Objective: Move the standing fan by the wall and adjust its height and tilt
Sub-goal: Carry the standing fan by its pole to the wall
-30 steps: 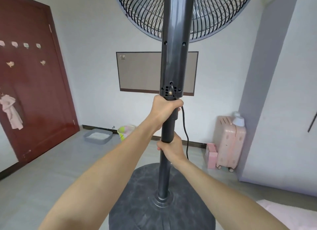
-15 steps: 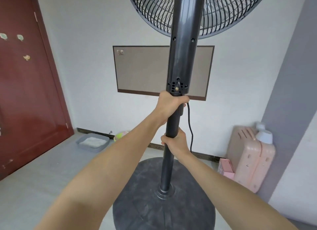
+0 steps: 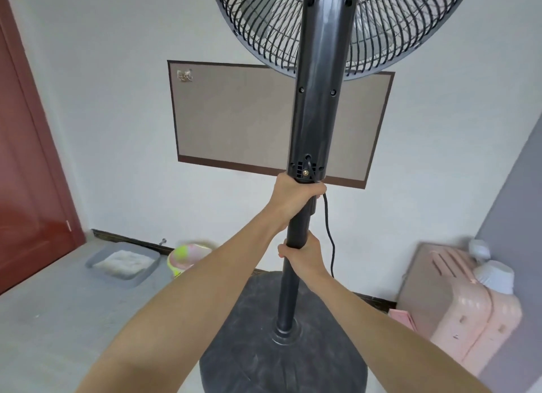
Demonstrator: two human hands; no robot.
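Observation:
A black standing fan (image 3: 318, 99) fills the middle of the view, its back toward me. Its wire grille (image 3: 390, 29) runs off the top edge, and its round dark base (image 3: 249, 360) sits low in front of me. My left hand (image 3: 296, 199) grips the pole just under the thick upper column. My right hand (image 3: 305, 257) grips the thinner pole lower down. A black cord (image 3: 329, 234) hangs beside my right hand. The white wall (image 3: 123, 134) is close behind the fan.
A beige board (image 3: 234, 120) hangs on the wall behind the fan. A red door (image 3: 26, 170) stands at the left. On the floor lie a grey tray (image 3: 123, 265) and a pink-green bowl (image 3: 184, 259). A pink suitcase (image 3: 457, 307) stands at the right, by a grey wall corner (image 3: 516, 246).
The wall, board and suitcase have grown larger and shifted, so I and the fan have come closer to the wall. Both hands keep the same hold on the pole.

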